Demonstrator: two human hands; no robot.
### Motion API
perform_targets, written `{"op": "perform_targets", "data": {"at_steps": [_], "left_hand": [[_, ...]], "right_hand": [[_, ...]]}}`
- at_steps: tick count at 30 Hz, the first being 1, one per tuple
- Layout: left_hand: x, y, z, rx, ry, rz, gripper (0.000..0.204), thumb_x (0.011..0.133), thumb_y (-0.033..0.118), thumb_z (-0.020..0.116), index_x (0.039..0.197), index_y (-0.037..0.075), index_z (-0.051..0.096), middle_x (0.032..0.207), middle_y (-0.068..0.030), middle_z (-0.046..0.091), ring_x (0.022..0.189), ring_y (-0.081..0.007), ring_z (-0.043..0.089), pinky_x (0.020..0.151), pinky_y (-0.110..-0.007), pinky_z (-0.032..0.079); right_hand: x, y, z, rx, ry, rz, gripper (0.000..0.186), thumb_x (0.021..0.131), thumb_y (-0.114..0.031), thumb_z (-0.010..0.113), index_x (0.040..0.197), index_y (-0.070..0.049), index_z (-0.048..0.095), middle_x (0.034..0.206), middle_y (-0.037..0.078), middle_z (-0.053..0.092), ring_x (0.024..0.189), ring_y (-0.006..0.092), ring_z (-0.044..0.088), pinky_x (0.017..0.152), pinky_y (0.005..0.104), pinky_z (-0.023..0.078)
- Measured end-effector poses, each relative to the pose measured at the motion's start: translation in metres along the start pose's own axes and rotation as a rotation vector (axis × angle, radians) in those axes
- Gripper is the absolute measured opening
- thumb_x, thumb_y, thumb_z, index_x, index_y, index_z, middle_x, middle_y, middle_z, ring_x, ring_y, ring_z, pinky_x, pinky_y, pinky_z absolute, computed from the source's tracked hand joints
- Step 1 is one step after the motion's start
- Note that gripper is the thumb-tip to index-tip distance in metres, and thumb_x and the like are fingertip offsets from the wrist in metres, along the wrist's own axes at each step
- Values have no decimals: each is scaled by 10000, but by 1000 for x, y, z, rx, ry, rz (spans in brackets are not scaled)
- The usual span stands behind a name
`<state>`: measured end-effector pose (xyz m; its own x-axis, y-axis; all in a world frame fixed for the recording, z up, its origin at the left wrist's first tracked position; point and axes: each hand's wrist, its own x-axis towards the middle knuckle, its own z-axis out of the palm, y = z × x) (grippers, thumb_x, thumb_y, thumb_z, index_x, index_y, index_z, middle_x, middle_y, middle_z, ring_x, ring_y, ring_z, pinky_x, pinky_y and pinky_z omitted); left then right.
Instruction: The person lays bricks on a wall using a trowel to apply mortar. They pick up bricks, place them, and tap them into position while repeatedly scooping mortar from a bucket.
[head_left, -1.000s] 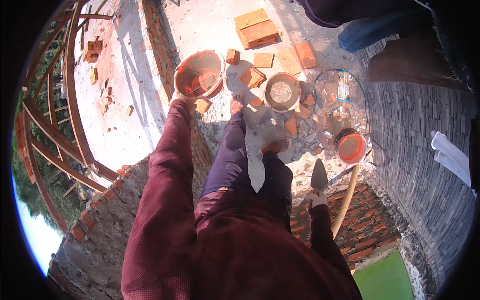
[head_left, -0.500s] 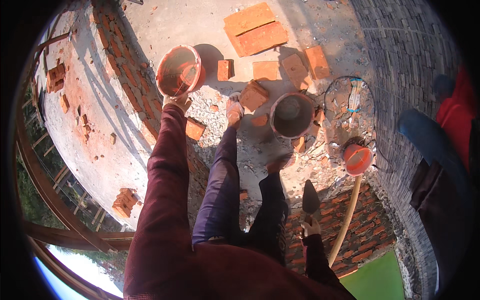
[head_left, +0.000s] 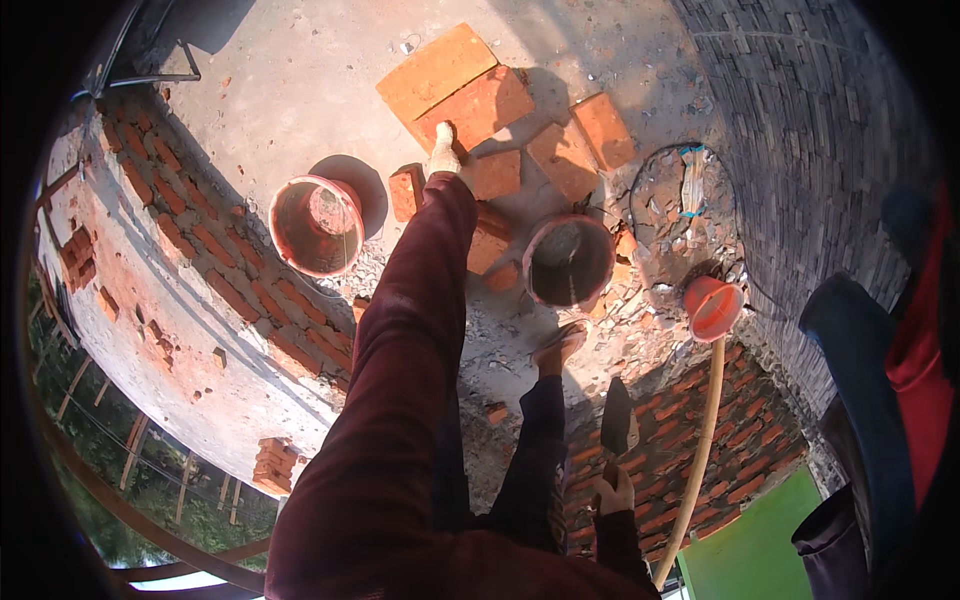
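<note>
My left hand (head_left: 444, 152), in a pale glove, reaches far ahead and closes on the near edge of a large orange brick (head_left: 487, 105); some fingers are hidden. A second large brick (head_left: 436, 72) lies against its far side. In my right hand (head_left: 613, 490), low and to the right, is the handle of a pointed trowel (head_left: 617, 418), its dark blade directed away from me. A reddish bucket (head_left: 298, 228) stands left of my left forearm. Another round bucket (head_left: 570, 287), with grey material inside, sits right of that forearm.
More bricks (head_left: 563, 160) lie around the buckets on rubble-strewn ground. A small orange bucket (head_left: 714, 310) is beside a long curved pole (head_left: 700, 450). A low brick wall (head_left: 215, 245) runs along the left, a grey stone-patterned wall (head_left: 790, 130) along the right. Red and blue cloth (head_left: 865, 340) hangs at the right edge.
My left hand has left the rim of the left bucket and moved forward and right to the large brick. The trowel stays in my right hand. The whole view has shifted.
</note>
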<state>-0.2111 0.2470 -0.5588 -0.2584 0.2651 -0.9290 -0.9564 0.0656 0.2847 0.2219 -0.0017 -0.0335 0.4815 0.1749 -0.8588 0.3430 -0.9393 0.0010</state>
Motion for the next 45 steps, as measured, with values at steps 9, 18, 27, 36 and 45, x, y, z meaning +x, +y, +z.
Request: {"op": "perform_targets", "data": {"at_steps": [9, 18, 27, 36, 45], "left_hand": [[-55, 2, 67, -398, -62, -102, 355, 828, 415, 842, 1058, 192, 689, 944, 60, 710, 769, -120, 641, 571, -277, 453], [-205, 16, 33, 636, 40, 641, 552, 690, 251, 916, 1107, -12, 669, 908, -118, 740, 758, -179, 696, 688, -330, 563], [-550, -19, -50, 912, -516, 31, 462, 797, 224, 849, 1206, 85, 686, 1100, -61, 731, 857, -181, 711, 700, -328, 581], [-825, -152, 34, 1117, -1100, -58, 344, 865, 210, 753, 1152, 33, 682, 986, -47, 700, 747, -127, 677, 597, -257, 555], [-995, -249, 123, 1274, -1980, 626, 730, 580, 130, 881, 1225, -32, 582, 1172, -110, 645, 1048, -205, 625, 944, -343, 501]], "right_hand": [[-27, 21, 1, 39, 30, 41, 329, 840, -74, 614, 1150, 29, 581, 758, 56, 578, 530, 122, 532, 445, 295, 428], [-13, 6, -22, 491, -172, 9, 202, 896, -104, 636, 1038, 22, 566, 680, 69, 570, 504, 182, 537, 484, 361, 477], [-1, 17, -94, 784, -452, -462, 662, 947, -189, 679, 1506, -75, 344, 1344, 94, 526, 1220, 253, 537, 930, 488, 547], [-71, 142, -251, 1185, -445, -754, 511, 978, -242, 660, 1402, 5, 519, 1312, 97, 628, 1165, 210, 626, 985, 349, 510], [-101, 160, -328, 1843, -610, -1251, 606, 955, -199, 661, 1469, -2, 408, 1387, 156, 574, 1233, 277, 619, 1047, 422, 517]]}}
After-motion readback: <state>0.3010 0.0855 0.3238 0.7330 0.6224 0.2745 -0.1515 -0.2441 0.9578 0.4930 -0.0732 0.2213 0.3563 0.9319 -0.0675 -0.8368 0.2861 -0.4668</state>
